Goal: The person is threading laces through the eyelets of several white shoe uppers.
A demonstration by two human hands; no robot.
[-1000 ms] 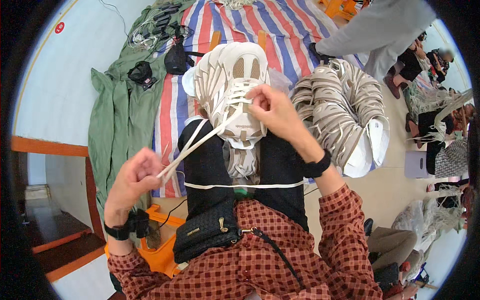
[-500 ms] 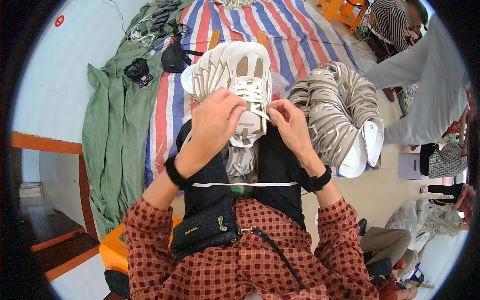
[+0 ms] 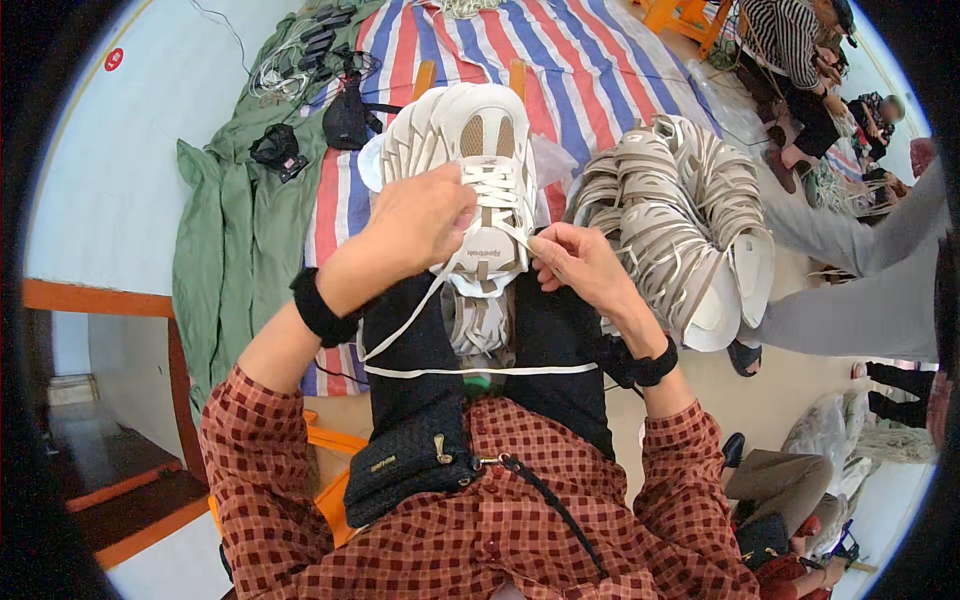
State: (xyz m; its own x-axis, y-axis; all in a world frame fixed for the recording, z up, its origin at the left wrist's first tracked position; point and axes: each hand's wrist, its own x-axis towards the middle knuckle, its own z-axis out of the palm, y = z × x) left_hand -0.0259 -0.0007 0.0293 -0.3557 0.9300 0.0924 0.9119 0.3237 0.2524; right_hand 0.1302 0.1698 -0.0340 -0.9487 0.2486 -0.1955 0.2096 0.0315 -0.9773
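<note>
A white and beige sneaker [image 3: 478, 125], toe pointing away, lies in front of me at the end of a row of nested shoe uppers [image 3: 404, 135]. White laces [image 3: 494, 178] run through its eyelets. My right hand [image 3: 582, 262] pinches a lace end just right of the tongue. Beside the left eyelets, my left hand [image 3: 420, 220] is closed, its fingertips curled in; what they hold is hidden. A loose white lace [image 3: 412, 325] droops from the shoe's left side toward my thigh. More laced shoes [image 3: 480, 325] sit below, between my knees.
To the right stands a large curved stack of similar shoes [image 3: 680, 240]. A striped sheet [image 3: 570, 70] and green cloth [image 3: 225, 270] cover surfaces ahead and left. A person in grey trousers [image 3: 860, 300] is close on the right; another in a striped top [image 3: 785, 40] sits farther back.
My left hand has shifted left, its elbow swinging outward, and a lace now hangs free below it. My right hand has dropped slightly, keeping its pinch. The person in grey trousers has moved.
</note>
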